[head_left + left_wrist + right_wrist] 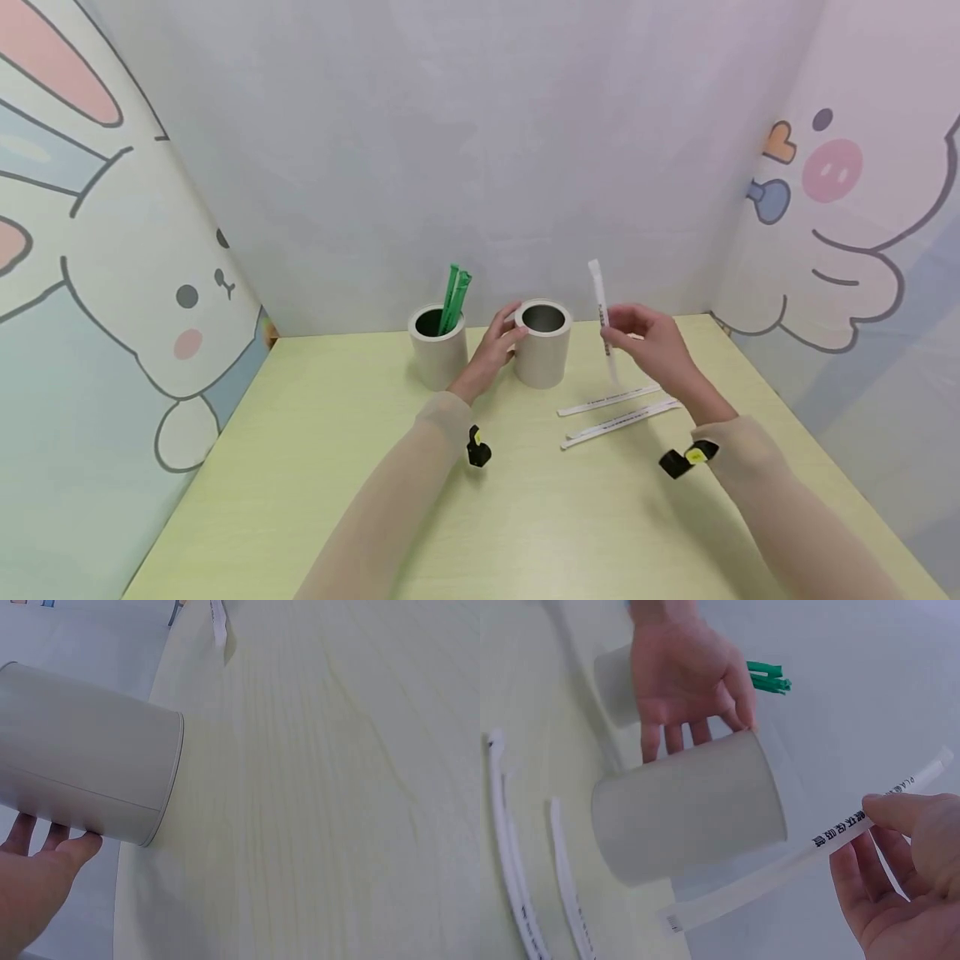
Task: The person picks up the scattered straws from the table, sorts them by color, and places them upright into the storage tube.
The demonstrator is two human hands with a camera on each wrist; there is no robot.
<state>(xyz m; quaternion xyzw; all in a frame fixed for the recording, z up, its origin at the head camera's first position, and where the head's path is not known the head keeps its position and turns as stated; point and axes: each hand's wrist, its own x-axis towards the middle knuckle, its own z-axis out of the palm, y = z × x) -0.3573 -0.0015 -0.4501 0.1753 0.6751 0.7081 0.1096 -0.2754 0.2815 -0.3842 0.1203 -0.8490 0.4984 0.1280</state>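
Note:
My right hand (pixel 651 343) pinches a white paper-wrapped straw (pixel 757 889) with dark printing between thumb and fingers. The straw stands nearly upright in the head view, to the right of a pale cylindrical cup (pixel 542 358) and apart from it. My left hand (pixel 491 350) holds that cup from its left side, thumb near the front rim and fingers reaching round the back. No straw shows above this cup's rim. Left of my left hand stands a matching cup (pixel 437 360) with several green wrapped straws (pixel 454 302) upright in it.
Three more white wrapped straws lie on the light wooden table (pixel 300 467), one lone straw (pixel 607 402) behind a close pair (pixel 618 425). A pale curtain (pixel 480 167) rises at the table's back edge, with cartoon-printed cloths on both sides.

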